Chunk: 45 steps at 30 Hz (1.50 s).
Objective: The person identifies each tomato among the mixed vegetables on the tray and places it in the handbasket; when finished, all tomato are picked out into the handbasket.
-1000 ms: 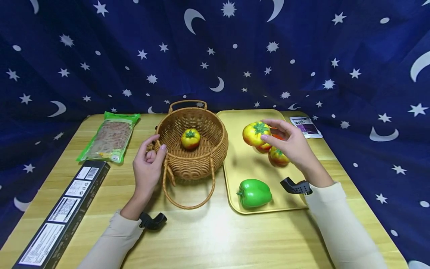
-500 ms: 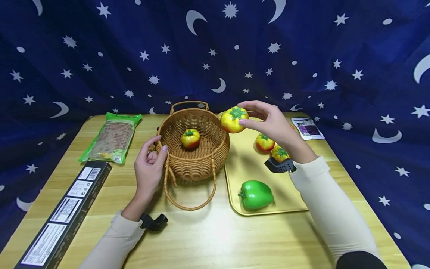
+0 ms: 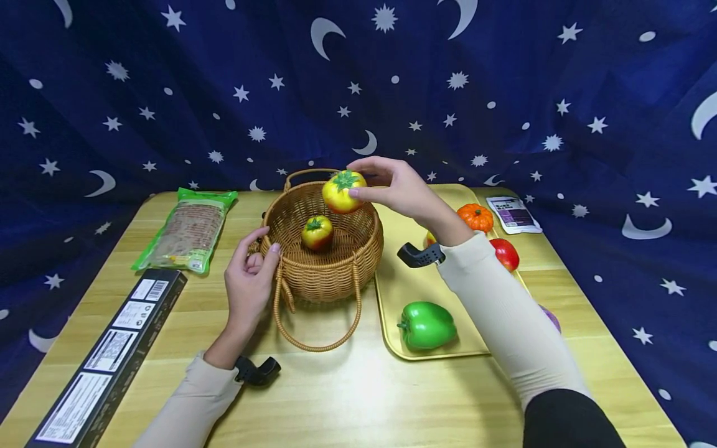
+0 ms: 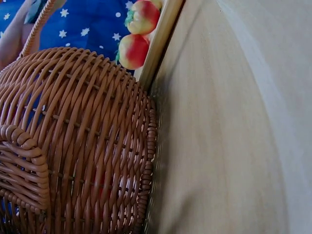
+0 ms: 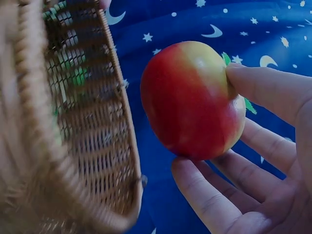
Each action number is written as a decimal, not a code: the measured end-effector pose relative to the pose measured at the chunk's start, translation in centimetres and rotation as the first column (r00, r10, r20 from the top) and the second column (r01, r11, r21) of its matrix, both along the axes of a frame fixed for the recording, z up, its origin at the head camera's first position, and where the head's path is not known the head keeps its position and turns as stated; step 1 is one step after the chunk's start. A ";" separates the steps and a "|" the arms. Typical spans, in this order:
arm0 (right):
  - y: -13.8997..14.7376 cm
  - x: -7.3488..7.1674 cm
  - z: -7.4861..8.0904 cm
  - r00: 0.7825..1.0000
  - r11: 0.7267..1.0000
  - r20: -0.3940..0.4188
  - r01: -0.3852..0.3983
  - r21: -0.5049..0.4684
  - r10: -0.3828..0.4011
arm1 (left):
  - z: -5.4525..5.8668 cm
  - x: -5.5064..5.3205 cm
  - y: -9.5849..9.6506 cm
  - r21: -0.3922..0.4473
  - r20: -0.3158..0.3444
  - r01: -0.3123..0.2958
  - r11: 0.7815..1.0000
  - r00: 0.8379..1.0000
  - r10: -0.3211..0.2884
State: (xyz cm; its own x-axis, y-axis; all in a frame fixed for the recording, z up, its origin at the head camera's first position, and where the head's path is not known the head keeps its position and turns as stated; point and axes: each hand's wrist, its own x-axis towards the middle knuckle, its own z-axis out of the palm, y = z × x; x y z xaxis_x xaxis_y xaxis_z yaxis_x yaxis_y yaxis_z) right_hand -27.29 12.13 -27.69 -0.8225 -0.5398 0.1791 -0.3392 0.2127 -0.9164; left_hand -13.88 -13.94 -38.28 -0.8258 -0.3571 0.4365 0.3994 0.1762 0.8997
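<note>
In the head view, my right hand (image 3: 400, 190) pinches a yellow and red tomato (image 3: 343, 194) with a green leafy top. It is raised over the right side of a round wicker basket (image 3: 319, 280). The right wrist view shows thumb and fingertips around the red side of this tomato (image 5: 190, 97). A second tomato (image 3: 317, 235) lies on the basket's floor. My left hand (image 3: 248, 286) holds the basket's left rim between thumb and forefinger. In the left wrist view the woven wall (image 4: 87, 136) fills the left half, and that hand is out of sight.
Right of the basket lies a yellow tray (image 3: 403, 274) with a green bell pepper (image 3: 428, 325), an orange pumpkin (image 3: 475, 218) and a red fruit (image 3: 506, 254). More tomatoes (image 4: 133, 51) are partly behind the right arm. A packaged bag (image 3: 185, 230) and long box (image 3: 106, 354) lie left.
My right hand has carried the tomato leftward from above the tray to over the basket, rising slightly. My left hand has stayed at the basket's rim.
</note>
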 end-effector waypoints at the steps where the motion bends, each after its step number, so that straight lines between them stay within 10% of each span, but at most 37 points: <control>1: -0.4 -0.2 0.1 1.000 1.000 -0.004 -0.005 0.001 0.005 | 0.0 0.0 0.0 0.001 -0.004 0.001 1.000 1.000 -0.001; 12: -5.1 -1.8 1.2 0.998 0.998 -0.011 -0.068 0.016 0.068 | -0.2 0.0 -0.3 0.007 -0.015 0.005 1.000 1.000 -0.005; 26: -6.7 -3.3 -2.6 0.974 0.985 0.165 -0.165 0.058 0.153 | -2.4 -1.5 -0.9 0.013 -0.032 0.011 1.000 0.999 -0.010; 45: -7.6 -4.2 -4.1 0.944 0.954 0.230 -0.271 0.125 0.238 | -0.6 -0.4 -0.2 0.009 -0.033 0.008 1.000 0.999 -0.007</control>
State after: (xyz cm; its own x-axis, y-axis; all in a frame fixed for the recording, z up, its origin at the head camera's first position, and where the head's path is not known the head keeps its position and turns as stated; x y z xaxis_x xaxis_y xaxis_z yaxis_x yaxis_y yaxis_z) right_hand -31.47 4.54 -31.77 -0.6637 -0.7432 -0.0839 -0.2033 0.2872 -0.9360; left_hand -14.23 -14.10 -38.88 -0.8136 -0.3552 0.4603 0.4301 0.1649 0.8876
